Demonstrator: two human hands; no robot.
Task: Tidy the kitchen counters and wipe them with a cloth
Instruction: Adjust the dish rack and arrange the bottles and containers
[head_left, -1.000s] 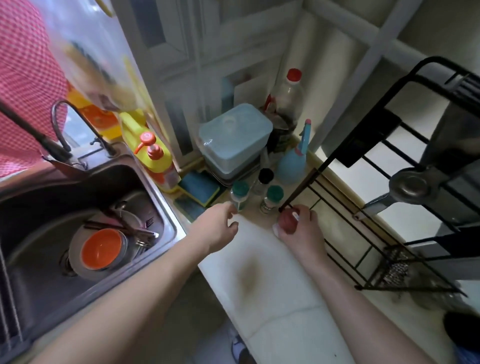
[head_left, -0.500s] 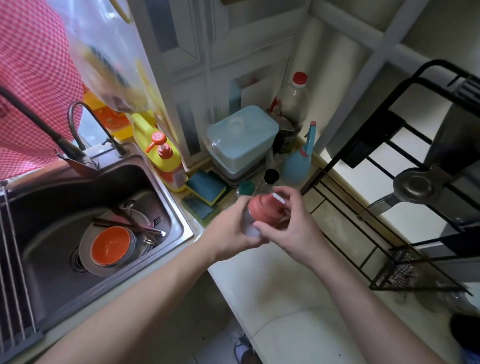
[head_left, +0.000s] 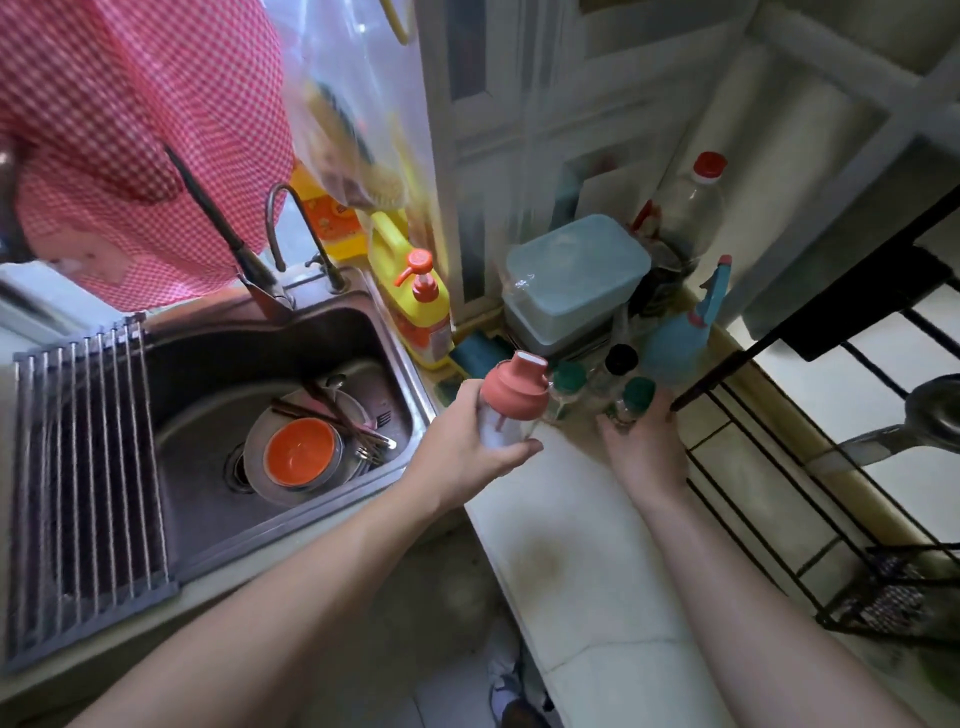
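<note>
Countertop, pale and marked with a brownish smear, is seen running between the steel sink and a black wire rack. A coral-capped bottle is held above the counter's edge nearest the sink, gripped around its clear body by the left hand. The right hand is laid against a green-capped jar standing towards the back of the counter. Its fingers appear to be cupped around the jar, though whether it is actually gripped cannot be told through the blur. A black-capped jar and a second green jar are lined up beside it, in front of a blue lidded box. An orange bowl is left in the sink.
</note>
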